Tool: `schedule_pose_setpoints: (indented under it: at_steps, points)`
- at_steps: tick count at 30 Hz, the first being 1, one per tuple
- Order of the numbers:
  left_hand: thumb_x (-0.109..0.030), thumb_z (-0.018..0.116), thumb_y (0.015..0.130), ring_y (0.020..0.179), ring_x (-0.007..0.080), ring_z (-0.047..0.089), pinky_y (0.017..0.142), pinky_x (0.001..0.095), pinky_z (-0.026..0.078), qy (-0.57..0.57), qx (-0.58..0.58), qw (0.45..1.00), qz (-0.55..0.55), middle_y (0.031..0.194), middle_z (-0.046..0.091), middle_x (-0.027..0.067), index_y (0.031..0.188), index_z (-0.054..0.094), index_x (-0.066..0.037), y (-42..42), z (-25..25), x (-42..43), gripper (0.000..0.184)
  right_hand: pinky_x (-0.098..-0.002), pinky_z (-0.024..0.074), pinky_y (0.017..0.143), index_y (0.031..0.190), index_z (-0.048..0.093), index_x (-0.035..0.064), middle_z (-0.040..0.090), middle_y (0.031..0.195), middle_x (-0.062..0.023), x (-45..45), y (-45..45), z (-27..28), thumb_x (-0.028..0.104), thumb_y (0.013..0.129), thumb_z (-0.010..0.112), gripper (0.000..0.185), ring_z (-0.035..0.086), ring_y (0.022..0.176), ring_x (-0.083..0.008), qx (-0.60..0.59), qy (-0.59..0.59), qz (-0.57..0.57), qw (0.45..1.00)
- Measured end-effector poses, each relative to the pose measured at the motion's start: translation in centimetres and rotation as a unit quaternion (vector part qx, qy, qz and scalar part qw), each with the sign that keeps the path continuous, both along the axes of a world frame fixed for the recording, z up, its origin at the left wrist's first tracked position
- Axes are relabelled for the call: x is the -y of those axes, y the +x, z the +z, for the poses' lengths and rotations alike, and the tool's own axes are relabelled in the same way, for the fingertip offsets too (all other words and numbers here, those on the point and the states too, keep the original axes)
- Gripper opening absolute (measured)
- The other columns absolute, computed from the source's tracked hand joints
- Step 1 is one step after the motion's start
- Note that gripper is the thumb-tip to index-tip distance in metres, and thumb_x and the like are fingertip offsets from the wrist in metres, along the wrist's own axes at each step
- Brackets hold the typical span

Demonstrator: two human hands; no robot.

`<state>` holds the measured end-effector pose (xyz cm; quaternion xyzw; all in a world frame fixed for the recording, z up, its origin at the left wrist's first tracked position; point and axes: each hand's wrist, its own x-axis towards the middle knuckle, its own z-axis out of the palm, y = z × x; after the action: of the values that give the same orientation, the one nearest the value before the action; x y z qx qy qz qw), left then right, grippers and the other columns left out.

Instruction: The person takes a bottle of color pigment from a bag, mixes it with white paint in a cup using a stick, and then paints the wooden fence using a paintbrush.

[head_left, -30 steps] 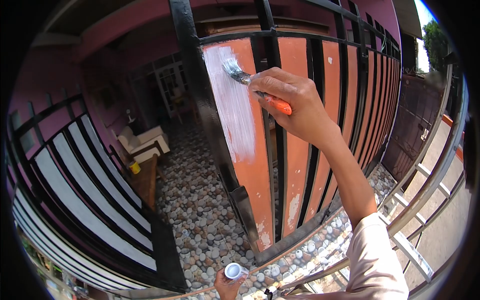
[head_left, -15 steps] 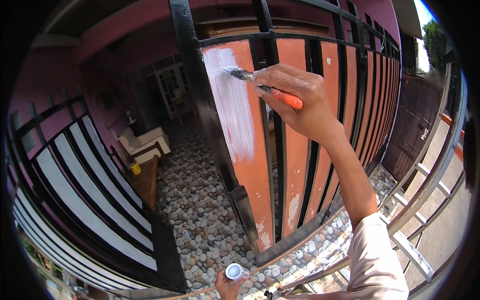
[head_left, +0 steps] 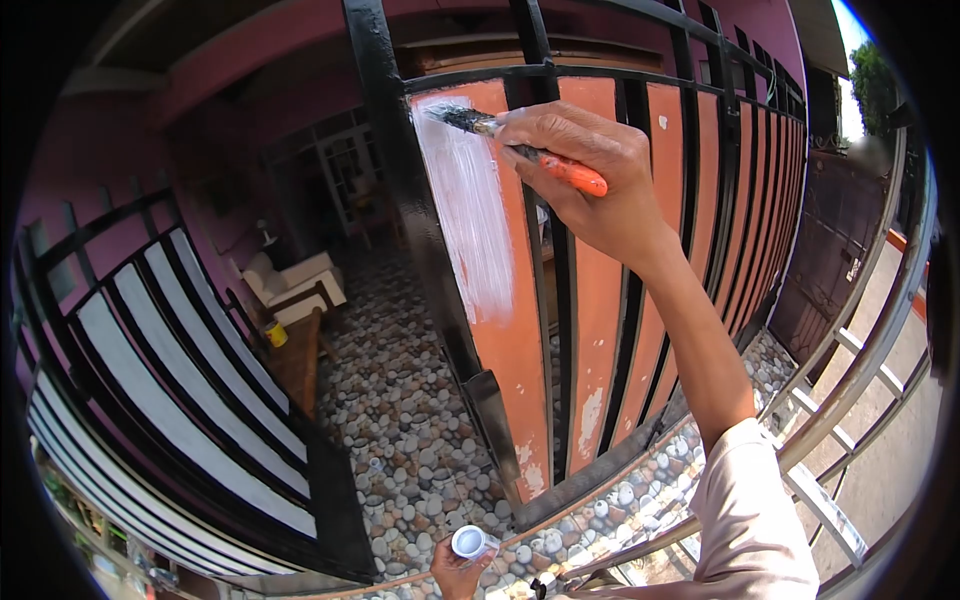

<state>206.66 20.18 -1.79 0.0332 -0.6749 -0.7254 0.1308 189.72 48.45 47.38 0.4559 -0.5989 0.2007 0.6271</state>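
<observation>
My right hand (head_left: pixel 585 170) is closed around a paintbrush (head_left: pixel 567 172) with an orange handle. Its dark bristles, whitish at the tip, touch the upper part of an orange gate panel (head_left: pixel 515 370). A streaky coat of white paint (head_left: pixel 470 220) covers much of that panel's upper half; below it the surface is orange with pale chipped patches. Low in the view, my left hand (head_left: pixel 457 573) grips a small cup (head_left: pixel 470 543) with whitish paint inside. Black bars (head_left: pixel 410 200) frame the panel.
At left stands another gate section with white panels (head_left: pixel 160 340). Behind the gate are a pebble-patterned floor (head_left: pixel 400 440), a wooden bench (head_left: pixel 300 365) with a yellow can (head_left: pixel 275 334), and a cream chair (head_left: pixel 290 285). Metal railing (head_left: pixel 850 390) runs along the right.
The brush has moved up a little on the panel, its bristles now nearer the top edge. My left hand still holds the cup at about the same spot.
</observation>
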Motion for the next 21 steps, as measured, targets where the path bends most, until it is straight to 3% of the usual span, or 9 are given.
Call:
schedule_pose_setpoints:
  at_steps: [6,9,11,21]
  points:
    - [0.005,0.084,0.067,0.096,0.0174,0.065,0.086,0.0321,0.056,0.003,0.004,1.0,0.002,0.105,0.065,0.0108,0.114,0.054,0.003,0.1,0.2,-0.3,0.055,-0.0333,0.0564,0.069,0.101,0.067,0.006,0.068,0.096,-0.0096,0.9,-0.5,0.1,-0.003,0.074,0.073,0.029,0.069,0.083,-0.0277,-0.034,0.006,0.018,0.999]
    - [0.006,0.083,0.068,0.096,0.0176,0.065,0.086,0.0327,0.056,0.018,0.006,1.0,0.002,0.105,0.065,0.011,0.113,0.054,0.003,0.2,1.0,-0.8,0.054,-0.0333,0.0563,0.07,0.1,0.067,0.0056,0.068,0.096,-0.0097,1.0,-0.7,0.1,-0.004,0.073,0.073,0.029,0.068,0.084,-0.0279,-0.027,0.0,0.023,0.999]
    - [0.006,0.083,0.068,0.096,0.0178,0.065,0.086,0.0328,0.056,0.028,0.005,1.0,-0.001,0.105,0.065,0.0111,0.113,0.054,0.003,0.3,1.9,-1.2,0.054,-0.0298,0.0579,0.075,0.099,0.071,0.0025,0.072,0.1,-0.0126,0.7,-0.9,0.2,-0.001,0.079,0.074,0.02,0.071,0.089,-0.023,-0.009,0.004,0.007,1.0]
    - [0.008,0.081,0.069,0.097,0.019,0.066,0.088,0.0339,0.056,0.031,-0.011,0.999,-0.006,0.107,0.064,0.0124,0.114,0.052,0.004,0.2,1.1,-1.3,0.054,-0.0295,0.0574,0.077,0.1,0.071,0.0009,0.072,0.101,-0.0126,-1.5,-1.2,-0.3,-0.002,0.08,0.073,0.021,0.071,0.091,-0.0225,0.026,-0.04,-0.003,0.999]
